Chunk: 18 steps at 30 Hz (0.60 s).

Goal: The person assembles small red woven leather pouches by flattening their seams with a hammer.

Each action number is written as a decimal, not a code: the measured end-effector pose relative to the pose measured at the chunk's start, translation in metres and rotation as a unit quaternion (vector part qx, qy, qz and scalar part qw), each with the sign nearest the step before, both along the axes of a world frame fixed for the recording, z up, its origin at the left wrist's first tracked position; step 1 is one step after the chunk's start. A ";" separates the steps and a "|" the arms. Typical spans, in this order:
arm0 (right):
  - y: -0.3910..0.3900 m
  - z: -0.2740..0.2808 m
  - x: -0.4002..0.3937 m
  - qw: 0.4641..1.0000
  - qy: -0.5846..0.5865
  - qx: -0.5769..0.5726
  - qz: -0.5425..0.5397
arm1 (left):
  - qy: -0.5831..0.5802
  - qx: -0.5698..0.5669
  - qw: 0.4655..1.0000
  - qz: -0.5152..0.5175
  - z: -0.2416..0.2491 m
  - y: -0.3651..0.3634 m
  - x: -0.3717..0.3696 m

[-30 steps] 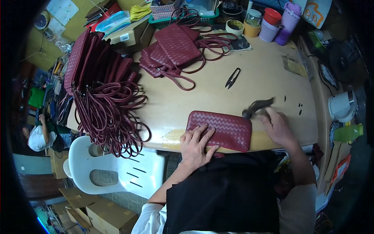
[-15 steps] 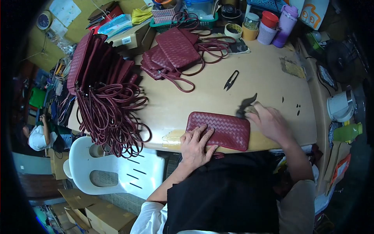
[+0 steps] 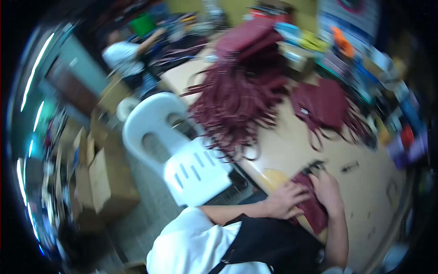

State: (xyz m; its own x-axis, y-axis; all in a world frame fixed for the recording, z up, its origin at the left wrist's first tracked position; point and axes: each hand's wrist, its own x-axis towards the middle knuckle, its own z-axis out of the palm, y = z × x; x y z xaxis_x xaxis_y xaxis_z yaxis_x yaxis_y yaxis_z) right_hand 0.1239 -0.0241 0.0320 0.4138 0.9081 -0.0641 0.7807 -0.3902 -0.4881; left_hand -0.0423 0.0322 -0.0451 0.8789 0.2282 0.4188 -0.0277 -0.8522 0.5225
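Observation:
A dark red woven pouch (image 3: 314,211) lies at the table's near edge. My left hand (image 3: 287,201) rests on it with the fingers stretched out flat. My right hand (image 3: 327,188) is closed around a small dark tool (image 3: 315,165) with a curved end, held over the pouch's far end; blur hides its exact kind. Beyond my right hand lies a pair of black thread snips (image 3: 350,167) on the table.
A big stack of dark red pouches (image 3: 255,43) with hanging straps (image 3: 232,109) stands at the table's left. More pouches (image 3: 326,102) lie in a smaller pile farther back. A white plastic chair (image 3: 155,123) and cardboard boxes (image 3: 107,176) are on the left. A person (image 3: 125,57) is beyond.
The view has swung left and blurred, so the table appears farther right. My right hand with the dark tool has come in over the pouch, while my left hand stays on it.

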 end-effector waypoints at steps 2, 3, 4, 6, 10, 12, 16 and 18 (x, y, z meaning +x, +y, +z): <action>-0.004 0.029 0.002 0.999 -0.023 -0.031 0.014 | 0.006 0.014 1.000 0.015 -0.004 0.000 -0.002; -0.004 0.019 0.007 0.999 -0.029 -0.032 0.025 | -0.003 0.011 1.000 0.009 -0.006 -0.001 0.000; -0.008 0.002 0.012 0.999 -0.033 -0.002 0.018 | -0.006 0.006 1.000 0.008 -0.006 -0.001 0.001; -0.015 0.000 0.012 0.999 -0.030 -0.022 0.028 | -0.015 0.016 1.000 0.009 -0.006 -0.001 0.001; -0.023 0.029 0.008 0.999 -0.036 0.014 0.013 | -0.001 0.017 1.000 0.017 0.000 -0.001 0.000; -0.030 0.005 0.016 1.000 -0.012 0.027 0.011 | -0.002 0.013 1.000 0.008 0.001 -0.001 0.000; -0.047 0.030 0.025 0.999 -0.015 -0.044 0.023 | 0.013 0.043 0.998 0.034 0.006 -0.001 0.006; -0.056 0.009 0.025 0.999 0.005 -0.013 -0.042 | 0.028 0.053 0.998 0.036 0.012 -0.002 0.006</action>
